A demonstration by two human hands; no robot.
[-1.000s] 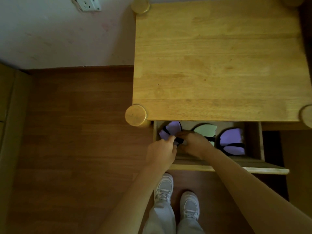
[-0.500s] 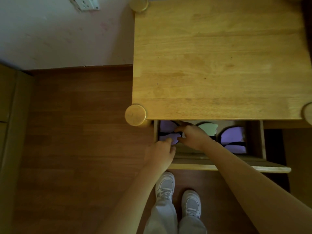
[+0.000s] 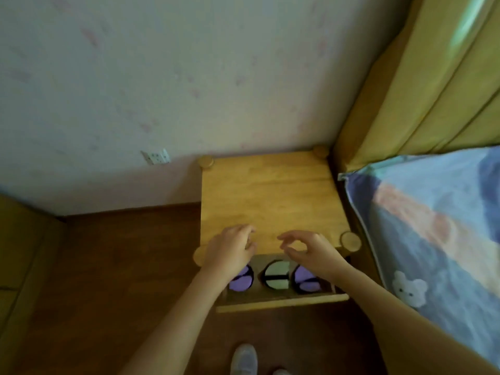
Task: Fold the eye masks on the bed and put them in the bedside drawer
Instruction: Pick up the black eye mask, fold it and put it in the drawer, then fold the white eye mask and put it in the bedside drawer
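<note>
The bedside drawer (image 3: 281, 303) stands pulled out below the wooden bedside table (image 3: 267, 201). Three folded eye masks lie side by side in it: a purple one (image 3: 241, 281) at the left, a pale green one (image 3: 276, 275) in the middle, a purple one (image 3: 305, 278) at the right. My left hand (image 3: 230, 249) hovers above the drawer's left part, fingers loosely spread, holding nothing. My right hand (image 3: 308, 249) hovers above the right part, thumb and fingers curled but apart, also empty. My left wrist hides part of the left mask.
The bed (image 3: 438, 239) with a blue patterned cover lies close on the right, against a yellow padded headboard (image 3: 422, 77). A wall socket (image 3: 155, 156) sits low on the wall. Dark wood floor (image 3: 121, 266) spreads to the left; my shoe (image 3: 243, 358) shows below.
Both hands have come up out of the drawer and let go of the left purple mask. My head has lifted back, so the wall and bed are in sight.
</note>
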